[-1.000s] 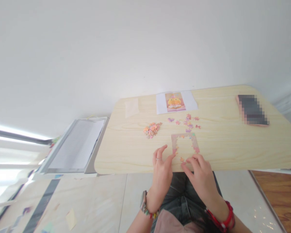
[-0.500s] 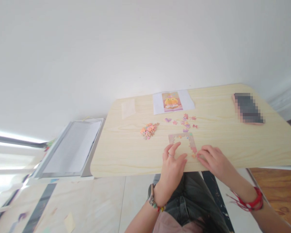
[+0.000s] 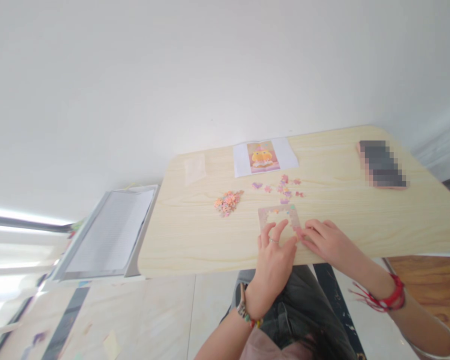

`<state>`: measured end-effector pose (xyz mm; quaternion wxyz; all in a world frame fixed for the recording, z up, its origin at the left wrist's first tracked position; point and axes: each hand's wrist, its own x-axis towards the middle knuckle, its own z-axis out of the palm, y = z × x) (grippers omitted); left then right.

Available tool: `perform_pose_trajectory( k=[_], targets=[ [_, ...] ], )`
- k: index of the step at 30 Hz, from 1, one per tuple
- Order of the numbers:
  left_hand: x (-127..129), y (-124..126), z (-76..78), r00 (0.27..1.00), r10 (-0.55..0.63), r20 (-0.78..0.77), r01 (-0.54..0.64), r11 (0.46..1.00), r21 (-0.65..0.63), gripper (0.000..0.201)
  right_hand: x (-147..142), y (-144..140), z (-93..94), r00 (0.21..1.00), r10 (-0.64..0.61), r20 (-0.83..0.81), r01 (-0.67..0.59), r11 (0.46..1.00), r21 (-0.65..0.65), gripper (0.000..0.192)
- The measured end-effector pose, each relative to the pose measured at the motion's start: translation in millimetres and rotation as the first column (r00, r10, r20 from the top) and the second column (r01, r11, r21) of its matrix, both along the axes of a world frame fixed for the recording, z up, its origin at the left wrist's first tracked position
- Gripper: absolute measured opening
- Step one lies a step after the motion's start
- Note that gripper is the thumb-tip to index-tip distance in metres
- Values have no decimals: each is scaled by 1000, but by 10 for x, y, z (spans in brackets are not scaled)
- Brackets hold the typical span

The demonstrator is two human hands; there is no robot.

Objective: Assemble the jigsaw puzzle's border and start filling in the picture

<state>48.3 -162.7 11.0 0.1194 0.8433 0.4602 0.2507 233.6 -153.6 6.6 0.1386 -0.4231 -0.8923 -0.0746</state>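
Note:
A partly built jigsaw puzzle point(image 3: 264, 216) lies near the table's front edge, with pieces forming a border around a bare middle. My left hand point(image 3: 275, 257) rests over its lower part, fingers apart, hiding the lower left; its thumb reaches the lower right corner. At that same corner, my right hand point(image 3: 328, 242) has thumb and fingers pinched together on a small puzzle piece point(image 3: 299, 231), mostly covered by the fingertips. Beyond the puzzle lie several loose pieces point(image 3: 284, 189). Further left is a heap of puzzle pieces point(image 3: 228, 202).
A paper sheet with a yellow character picture point(image 3: 263, 157) lies at the table's back. Left of it is a thin clear bag point(image 3: 195, 169). A phone point(image 3: 383, 165) lies at the right. Beside the table's left end, papers point(image 3: 110, 232) sit on a white stand.
My left hand has shifted right, bringing its thumb close to my right fingertips. My right hand has moved slightly left against the puzzle's lower right corner. The view has shifted slightly.

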Motion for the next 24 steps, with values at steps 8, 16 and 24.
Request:
perform_pose_trajectory(
  k=[8, 16, 24],
  targets=[
    [2, -2, 1, 998, 5, -68, -5, 1000, -10, 22, 12, -59, 1, 997, -25, -68, 23, 999, -31, 21],
    [3, -10, 1, 994, 0, -112, 1, 1000, 11, 22, -36, -167, -44, 976, -68, -209, 70, 998, 3, 22],
    [-89, 56, 46, 997, 59, -51, -57, 997, 44, 27, 68, -65, -8, 917, -171, -359, 157, 985, -67, 20]
  ],
)
